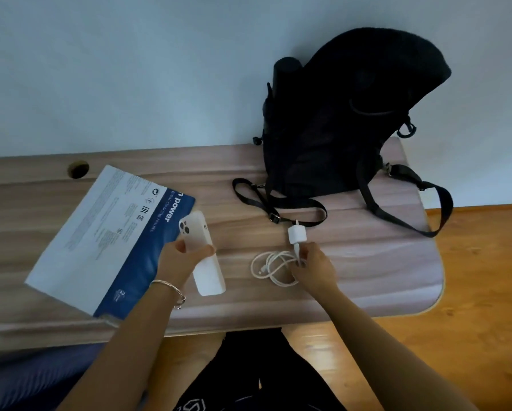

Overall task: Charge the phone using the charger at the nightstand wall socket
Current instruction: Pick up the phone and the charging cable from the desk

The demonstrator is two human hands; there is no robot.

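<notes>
- White on pale wood: the phone [200,247] is gripped in the left hand [181,260], fingers [203,251] wrapped round its middle, camera end pointing away, lifted or tilted just above the counter [367,262].
- The charger [297,235], a small white plug block, stands on the counter just in front of the backpack strap [278,203]; its cable [274,266] lies in a loose coil beside it.
- The right hand [315,269] pinches the cable where it leaves the block, fingers closed on the cord rather than on the block itself.
- The step in hand looks like gathering the charger. Better to take the block by its body and scoop the coil with it, so the cord joint is not strained and the loops do not snag on the strap.
- No wall socket shows in this view, so both things probably have to be carried to it.
- The black backpack [346,120] stands against the wall; a dark cylinder [287,75] rises from its side pocket. What else it holds cannot be seen.
- A flat blue-and-white box [106,238] lies on the counter left of the phone, closed as far as can be told.
</notes>
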